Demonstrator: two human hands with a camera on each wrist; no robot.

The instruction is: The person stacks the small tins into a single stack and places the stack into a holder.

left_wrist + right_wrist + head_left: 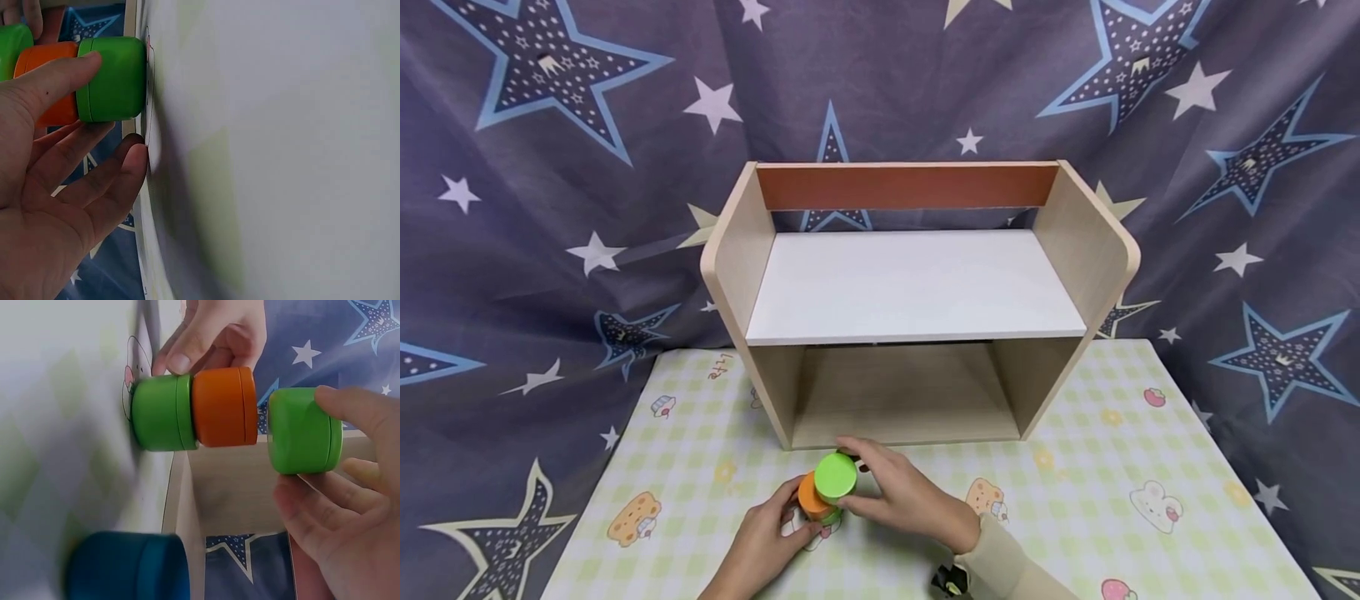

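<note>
Two small lidded round jars stand stacked on the tablecloth: a green jar (164, 412) below and an orange jar (224, 407) on top. My left hand (763, 533) holds the lower green jar (115, 81), thumb on one side and fingers on the other, its thumb crossing the orange one. With thumb and fingertips my right hand (910, 492) grips another green jar (836, 476). The right wrist view shows a narrow gap between that jar and the orange lid. From the head, the held jar partly covers the stack.
Behind the hands stands a wooden shelf unit (917, 283) with a white upper board and an opening below. A blue jar (119, 569) sits on the patterned tablecloth (1090, 500), near the stack. A star-printed curtain (895, 75) hangs at the back.
</note>
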